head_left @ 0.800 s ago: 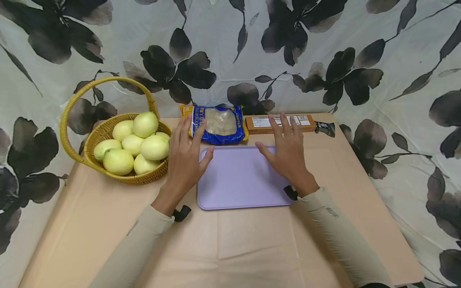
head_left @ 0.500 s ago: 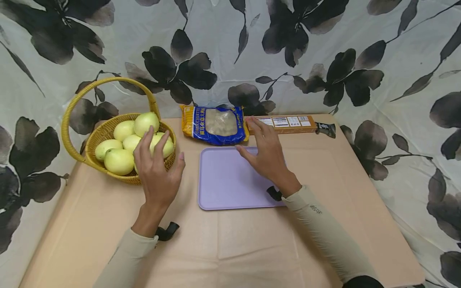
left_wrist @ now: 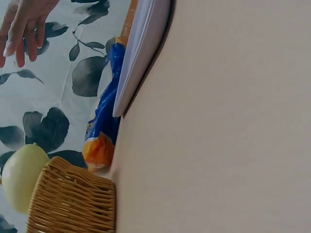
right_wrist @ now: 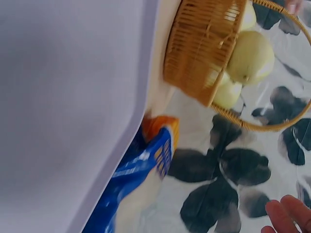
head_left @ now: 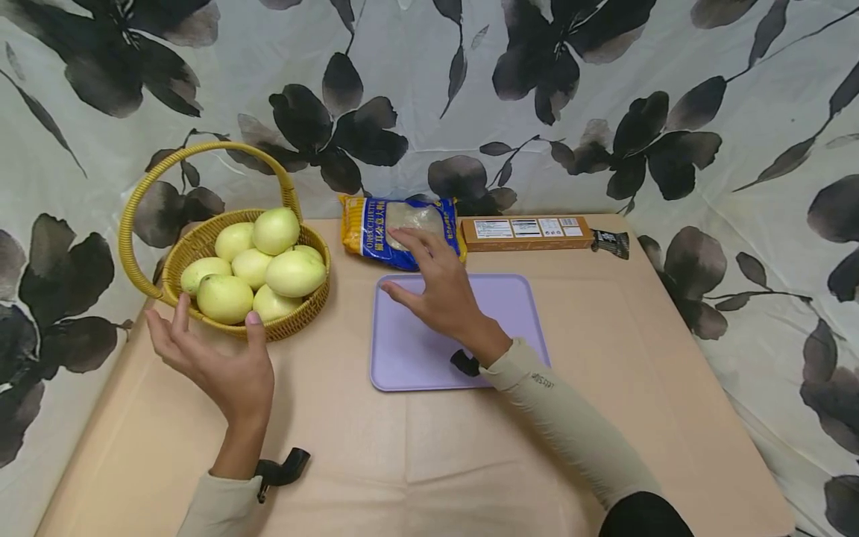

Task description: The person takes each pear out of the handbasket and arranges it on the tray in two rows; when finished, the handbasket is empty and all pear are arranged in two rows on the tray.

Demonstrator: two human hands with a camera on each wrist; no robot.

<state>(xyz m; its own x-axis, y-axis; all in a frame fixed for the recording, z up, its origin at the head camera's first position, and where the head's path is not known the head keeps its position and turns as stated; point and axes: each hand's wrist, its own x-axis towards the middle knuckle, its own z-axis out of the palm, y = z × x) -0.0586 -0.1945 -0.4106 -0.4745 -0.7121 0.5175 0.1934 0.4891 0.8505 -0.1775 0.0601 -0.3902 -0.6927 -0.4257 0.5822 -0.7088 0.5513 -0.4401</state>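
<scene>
In the head view, a wicker basket with a tall arched handle holds several pale green round fruits. My left hand is at the basket's near left side, fingers spread and holding nothing; whether it touches the rim I cannot tell. Over the purple tray hovers my right hand, fingers extended and nothing in them. Its fingertips overlap the blue and yellow pasta bag behind the tray. The left wrist view catches the basket's woven side and one fruit.
To the right of the pasta bag lies a long brown box, with a small black wrapped packet at its end. A floral cloth hangs behind the table.
My left hand has moved left and towards me, from beside the tray to the basket's near left side. My right hand has shifted left across the tray. The basket and packages stay put.
</scene>
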